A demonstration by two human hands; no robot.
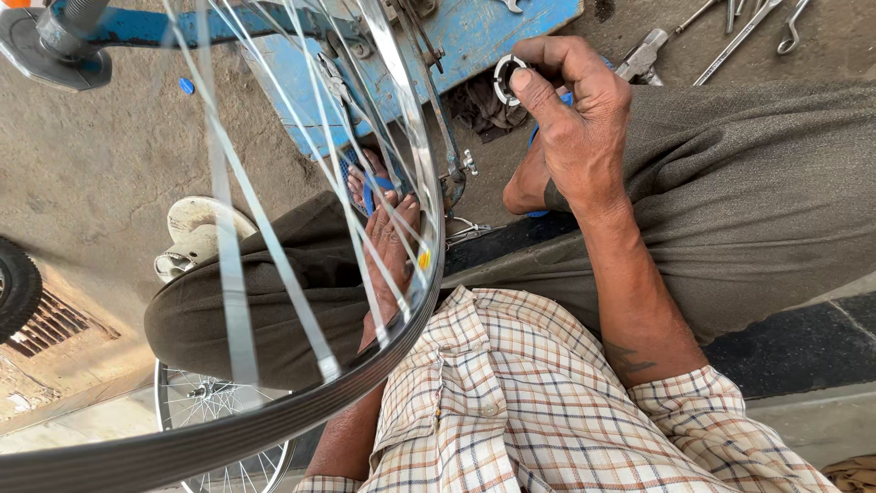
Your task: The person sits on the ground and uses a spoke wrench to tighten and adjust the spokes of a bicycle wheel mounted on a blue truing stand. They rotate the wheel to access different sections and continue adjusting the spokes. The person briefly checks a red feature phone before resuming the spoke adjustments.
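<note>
Head view: right hand pinches a small metal ring in its fingertips, above the knee. Left hand lies behind the shiny bicycle wheel spokes; its grip is hidden.

Outdoor setting, daylight, no walls or windows in view. Bare concrete ground, dusty and stained. Blue metal box lying at the top, taken as landmark. Loose wrenches scattered on the ground to the right of the box. Dark rag just below the box. Small blue cap to the left of the box. Rusty drain grate far below and left of the box, with a black tyre beside it. Dark stone kerb below and right of the box.
</note>
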